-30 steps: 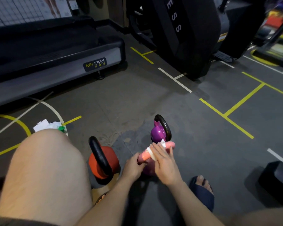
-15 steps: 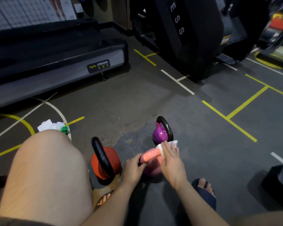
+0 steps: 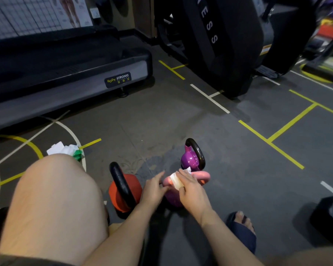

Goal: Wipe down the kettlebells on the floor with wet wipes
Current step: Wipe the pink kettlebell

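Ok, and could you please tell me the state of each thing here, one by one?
Pink-handled kettlebell, upright on the floor, held by both hands.
Wet wipe, wrapped over the pink handle.
Right hand, grips the wipe on the handle.
Left hand, holds the handle's left end.
Purple kettlebell, upright, untouched.
Orange kettlebell, upright, untouched.
White and green wipes pile, lying on the floor, partly hidden by the knee.

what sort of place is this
Most likely a gym: a treadmill labelled Body Strong, an orange kettlebell, a purple kettlebell and a pink kettlebell on the dark floor, and taped yellow lines. The left hand pinches the pink one's handle; the right hand wraps a wet wipe round it.
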Demonstrator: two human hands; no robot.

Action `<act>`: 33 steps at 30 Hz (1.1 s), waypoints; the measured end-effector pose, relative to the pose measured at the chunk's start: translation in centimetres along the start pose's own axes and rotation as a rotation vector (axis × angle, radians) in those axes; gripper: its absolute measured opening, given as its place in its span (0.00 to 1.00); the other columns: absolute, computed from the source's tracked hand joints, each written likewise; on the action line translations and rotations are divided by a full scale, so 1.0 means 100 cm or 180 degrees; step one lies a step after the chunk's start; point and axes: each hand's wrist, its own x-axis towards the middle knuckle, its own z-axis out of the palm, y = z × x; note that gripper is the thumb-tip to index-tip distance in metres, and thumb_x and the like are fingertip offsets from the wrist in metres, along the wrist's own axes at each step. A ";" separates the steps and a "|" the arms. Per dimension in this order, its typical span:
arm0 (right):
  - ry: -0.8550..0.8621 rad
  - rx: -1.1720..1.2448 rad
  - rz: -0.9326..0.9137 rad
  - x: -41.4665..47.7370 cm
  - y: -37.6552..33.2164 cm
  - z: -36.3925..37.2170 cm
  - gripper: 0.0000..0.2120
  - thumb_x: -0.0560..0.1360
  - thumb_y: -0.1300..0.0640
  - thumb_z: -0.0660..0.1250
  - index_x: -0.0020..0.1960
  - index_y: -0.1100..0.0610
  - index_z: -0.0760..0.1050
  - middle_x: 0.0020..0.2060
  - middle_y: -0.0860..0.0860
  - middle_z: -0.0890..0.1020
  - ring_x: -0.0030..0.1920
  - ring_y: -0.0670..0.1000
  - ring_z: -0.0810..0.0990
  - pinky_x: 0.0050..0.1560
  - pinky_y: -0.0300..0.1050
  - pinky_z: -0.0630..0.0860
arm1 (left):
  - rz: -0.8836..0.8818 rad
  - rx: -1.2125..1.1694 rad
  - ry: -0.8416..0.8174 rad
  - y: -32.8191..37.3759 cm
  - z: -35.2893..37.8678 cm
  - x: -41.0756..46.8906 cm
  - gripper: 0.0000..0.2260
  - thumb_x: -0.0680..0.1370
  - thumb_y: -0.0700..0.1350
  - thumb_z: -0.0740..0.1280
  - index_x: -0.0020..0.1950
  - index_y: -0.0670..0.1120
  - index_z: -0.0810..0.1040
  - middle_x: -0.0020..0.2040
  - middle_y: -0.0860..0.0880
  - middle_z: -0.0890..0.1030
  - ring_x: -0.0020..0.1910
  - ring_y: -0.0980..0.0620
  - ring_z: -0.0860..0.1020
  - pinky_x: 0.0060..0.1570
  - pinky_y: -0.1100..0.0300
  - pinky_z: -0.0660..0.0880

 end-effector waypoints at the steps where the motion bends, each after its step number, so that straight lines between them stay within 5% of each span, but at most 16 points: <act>1: 0.0027 0.0041 0.0098 0.001 0.002 -0.002 0.30 0.74 0.66 0.60 0.74 0.52 0.69 0.75 0.45 0.68 0.77 0.44 0.60 0.74 0.34 0.54 | -0.0162 -0.0087 -0.0006 0.004 0.000 -0.004 0.44 0.66 0.50 0.80 0.79 0.47 0.65 0.63 0.45 0.82 0.60 0.51 0.81 0.64 0.55 0.75; 4: 0.0030 0.0130 0.0304 0.006 0.006 -0.005 0.25 0.76 0.64 0.62 0.73 0.52 0.72 0.74 0.46 0.70 0.76 0.44 0.63 0.74 0.34 0.54 | -0.0474 -0.0327 0.0023 0.024 0.010 -0.019 0.50 0.71 0.46 0.74 0.83 0.47 0.44 0.68 0.42 0.78 0.67 0.46 0.76 0.69 0.53 0.70; 10: -0.0470 0.0182 0.0067 0.013 -0.008 0.002 0.22 0.79 0.61 0.62 0.72 0.50 0.73 0.73 0.44 0.71 0.76 0.46 0.62 0.78 0.41 0.50 | 0.0565 0.0375 0.0697 0.044 0.019 -0.043 0.34 0.78 0.33 0.61 0.82 0.42 0.53 0.82 0.50 0.52 0.80 0.57 0.53 0.68 0.79 0.43; 13: -0.0495 0.0027 -0.0158 0.012 -0.017 0.002 0.25 0.79 0.64 0.62 0.74 0.48 0.69 0.75 0.42 0.66 0.76 0.42 0.59 0.79 0.41 0.45 | 0.0941 0.0650 0.0828 0.031 0.019 -0.046 0.28 0.78 0.32 0.63 0.79 0.39 0.62 0.80 0.46 0.60 0.79 0.51 0.60 0.77 0.62 0.55; 16: -0.0324 0.0329 0.0088 0.014 -0.016 -0.003 0.28 0.79 0.63 0.63 0.76 0.47 0.65 0.79 0.40 0.56 0.74 0.43 0.65 0.74 0.40 0.59 | 0.1271 0.0879 0.0779 0.011 0.026 -0.040 0.25 0.77 0.39 0.58 0.75 0.38 0.70 0.75 0.43 0.69 0.74 0.45 0.69 0.71 0.45 0.69; 18: -0.0116 0.0412 0.0318 0.017 -0.008 -0.009 0.28 0.78 0.57 0.67 0.76 0.47 0.65 0.79 0.41 0.57 0.73 0.45 0.68 0.73 0.49 0.67 | 0.1416 0.1118 0.0607 0.006 0.029 -0.036 0.26 0.77 0.41 0.55 0.74 0.40 0.71 0.74 0.43 0.71 0.72 0.43 0.73 0.68 0.44 0.73; 23: -0.0373 -0.0498 0.0571 0.022 0.030 -0.030 0.31 0.73 0.45 0.73 0.73 0.50 0.70 0.75 0.46 0.68 0.77 0.49 0.61 0.77 0.53 0.53 | 0.1367 0.1621 0.0669 0.015 0.035 -0.029 0.25 0.80 0.43 0.57 0.78 0.52 0.64 0.71 0.37 0.74 0.70 0.41 0.74 0.67 0.50 0.73; 27: -0.0405 -0.0491 0.0664 0.025 0.025 -0.040 0.27 0.72 0.48 0.74 0.70 0.47 0.74 0.68 0.46 0.76 0.69 0.51 0.72 0.67 0.47 0.70 | 0.0823 0.1347 0.0433 0.011 0.030 -0.023 0.23 0.84 0.46 0.57 0.80 0.55 0.61 0.77 0.48 0.68 0.72 0.47 0.72 0.66 0.54 0.72; 31: -0.0487 -0.1110 0.0789 0.020 0.016 -0.053 0.20 0.72 0.43 0.72 0.64 0.41 0.77 0.58 0.48 0.83 0.59 0.55 0.80 0.56 0.47 0.75 | 0.0620 0.0984 0.0670 0.013 0.045 -0.025 0.26 0.81 0.55 0.49 0.75 0.48 0.72 0.73 0.41 0.74 0.69 0.41 0.75 0.63 0.50 0.75; 33: -0.0585 -0.1453 0.0870 0.018 0.014 -0.058 0.18 0.72 0.39 0.70 0.61 0.40 0.77 0.53 0.49 0.84 0.55 0.56 0.82 0.51 0.46 0.76 | 0.0908 0.1042 0.0705 0.013 0.054 -0.023 0.22 0.81 0.49 0.54 0.73 0.47 0.73 0.72 0.38 0.74 0.71 0.38 0.73 0.64 0.47 0.74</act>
